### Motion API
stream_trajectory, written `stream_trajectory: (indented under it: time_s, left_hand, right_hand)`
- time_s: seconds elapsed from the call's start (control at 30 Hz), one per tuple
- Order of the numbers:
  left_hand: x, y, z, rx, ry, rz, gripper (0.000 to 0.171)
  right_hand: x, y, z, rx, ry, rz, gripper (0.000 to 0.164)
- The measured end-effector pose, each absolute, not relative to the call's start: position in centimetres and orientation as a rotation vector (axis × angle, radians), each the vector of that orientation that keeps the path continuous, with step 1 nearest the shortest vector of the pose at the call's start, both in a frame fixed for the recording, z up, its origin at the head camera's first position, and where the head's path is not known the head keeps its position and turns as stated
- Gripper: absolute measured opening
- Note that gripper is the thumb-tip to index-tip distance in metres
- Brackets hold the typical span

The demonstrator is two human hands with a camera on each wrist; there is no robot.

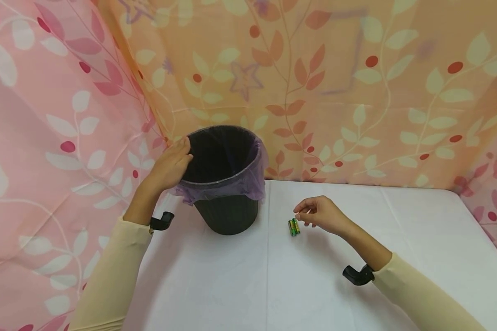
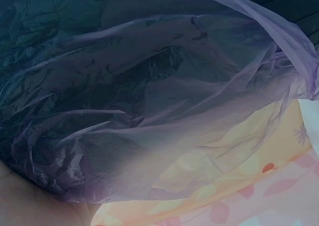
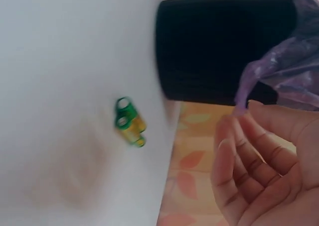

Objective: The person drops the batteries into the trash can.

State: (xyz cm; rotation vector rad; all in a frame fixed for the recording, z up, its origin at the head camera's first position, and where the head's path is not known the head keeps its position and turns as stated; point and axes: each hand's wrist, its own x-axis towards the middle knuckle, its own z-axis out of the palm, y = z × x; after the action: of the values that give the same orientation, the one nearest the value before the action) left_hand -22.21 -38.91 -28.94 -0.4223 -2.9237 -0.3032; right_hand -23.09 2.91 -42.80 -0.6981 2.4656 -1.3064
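Note:
A dark trash bin (image 1: 228,214) stands on the white table, lined with a thin purple plastic bag (image 1: 248,181) folded over its rim. My left hand (image 1: 170,163) touches the bin's left rim; how its fingers lie there is hidden. In the left wrist view the crumpled bag (image 2: 164,86) covers most of the picture. Two green and yellow batteries (image 1: 293,227) lie side by side to the right of the bin. Just above and right of them is my right hand (image 1: 323,215), its fingers loosely bent and nothing held; the right wrist view shows the batteries (image 3: 129,122) apart from the fingertips.
A white cloth covers the table (image 1: 215,285). Behind it hangs an orange leaf-patterned curtain (image 1: 335,92), with a pink one (image 1: 45,138) along the left side. Each wrist wears a small black camera mount (image 1: 358,275).

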Motion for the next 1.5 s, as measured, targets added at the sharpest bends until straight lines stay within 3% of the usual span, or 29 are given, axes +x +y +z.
stream_trajectory:
  time_s: [0.2,0.63,1.03,1.5]
  left_hand:
    - [-22.1,-39.1,-29.0,-0.424,-2.916,-0.315,0.055]
    - [-22.2,-38.9,-28.8,-0.408,-2.936,-0.345,0.056]
    - [-22.2,-38.9,-28.8,-0.382,-2.950,-0.375,0.056]
    - [-22.4,-38.8,-28.8,-0.373,-2.947,-0.373,0.057]
  right_hand:
    - [-23.2,3.0,-44.5,-0.839,2.705,-1.061,0.012]
    - [-23.6,3.0,-46.6,-0.858,2.754,-0.832,0.024]
    - [-24.1,2.0,-47.6,-0.782,2.796,-0.730,0.039]
    - [-24.7,1.0,-48.4,-0.706,2.798,-0.675,0.041]
